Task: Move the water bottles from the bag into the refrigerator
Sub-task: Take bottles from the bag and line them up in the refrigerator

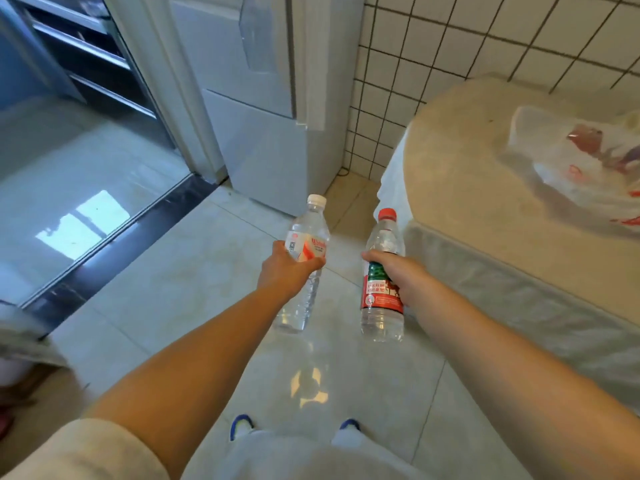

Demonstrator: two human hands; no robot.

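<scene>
Tiled kitchen floor [173,271], refrigerator [263,133] far, doors closed; plastic bag [581,168] on counter [467,188] right. Left hand [284,271] grasps white-capped bottle [306,251], right hand [398,275] grasps red-capped bottle [381,299]. Both out of bag, neither yet stored.

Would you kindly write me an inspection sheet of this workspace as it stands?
Surface: beige round table, cloth-skirted, right.
Job's things: white-capped water bottle; red-capped water bottle; plastic bag lying on the table; refrigerator ahead, doors closed.
Clutter: nothing seen.
Grippers: left hand grips the white-capped bottle; right hand grips the red-capped one.
Cables: dark cord at the wall's foot.
Surroundings: white tiled wall, glossy floor, doorway sill.
</scene>
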